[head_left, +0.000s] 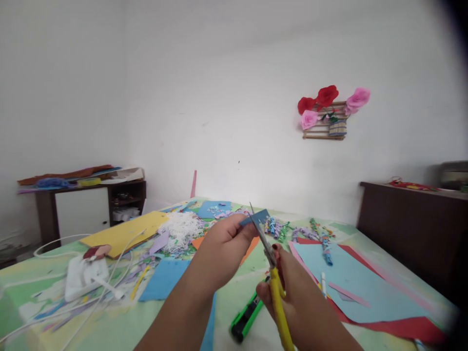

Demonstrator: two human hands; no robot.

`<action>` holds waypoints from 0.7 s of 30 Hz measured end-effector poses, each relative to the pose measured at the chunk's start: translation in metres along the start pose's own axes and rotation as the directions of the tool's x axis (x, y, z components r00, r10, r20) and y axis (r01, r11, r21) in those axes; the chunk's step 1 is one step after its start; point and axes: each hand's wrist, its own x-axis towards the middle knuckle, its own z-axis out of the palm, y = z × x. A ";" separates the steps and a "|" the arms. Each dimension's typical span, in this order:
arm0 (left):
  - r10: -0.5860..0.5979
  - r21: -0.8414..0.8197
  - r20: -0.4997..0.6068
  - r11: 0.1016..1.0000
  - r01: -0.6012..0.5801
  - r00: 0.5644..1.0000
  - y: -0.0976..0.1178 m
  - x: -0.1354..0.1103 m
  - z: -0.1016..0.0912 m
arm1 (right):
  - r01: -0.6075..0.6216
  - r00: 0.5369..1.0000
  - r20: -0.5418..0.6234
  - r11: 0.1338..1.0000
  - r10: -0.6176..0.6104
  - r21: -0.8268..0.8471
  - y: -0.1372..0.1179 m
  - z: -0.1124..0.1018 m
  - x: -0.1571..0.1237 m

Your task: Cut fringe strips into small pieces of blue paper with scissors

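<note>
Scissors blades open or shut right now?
Cannot tell: the scissors blades read as one thin line across the blue paper scrap pinched in the left hand; the right hand grips the yellow handles.

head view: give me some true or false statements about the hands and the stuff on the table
1. The left hand pinches a small blue paper piece. True.
2. The right hand holds scissors with red handles. False: the handles are yellow.
3. A green utility knife lies on the table. True.
4. The paper flowers stand in a vase on the table. False: they hang on the wall.
5. The light blue sheet lies under a red sheet. False: the blue one lies on top.
</note>
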 end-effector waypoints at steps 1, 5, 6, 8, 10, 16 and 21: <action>0.011 -0.024 -0.001 1.000 -0.011 1.000 -0.002 0.001 0.001 | 0.000 1.000 -0.023 1.000 -0.001 -0.028 0.001 0.000 0.001; -0.020 0.007 -0.077 1.000 0.021 0.997 -0.006 0.004 0.006 | -0.016 0.997 -0.075 0.999 0.013 -0.046 0.009 0.000 0.005; -0.032 0.014 -0.080 0.999 0.033 0.996 -0.006 0.005 0.006 | -0.015 0.997 -0.078 1.000 0.013 -0.025 0.011 0.000 0.006; -0.042 0.009 -0.040 0.999 0.042 0.998 -0.007 0.006 0.006 | 0.008 0.996 -0.087 1.000 -0.006 0.029 0.015 0.001 0.008; -0.038 0.008 0.007 0.999 0.038 0.999 -0.007 0.007 0.006 | 0.048 0.993 -0.112 0.995 -0.039 0.083 0.020 0.004 0.008; -0.028 0.047 0.021 0.999 0.027 0.999 -0.004 0.009 0.006 | 0.059 0.995 -0.086 0.983 -0.045 0.172 0.026 0.014 0.006; -0.005 0.068 0.021 0.998 0.004 1.000 -0.007 0.009 0.007 | 0.087 0.996 -0.037 0.981 -0.081 0.174 0.028 0.017 0.009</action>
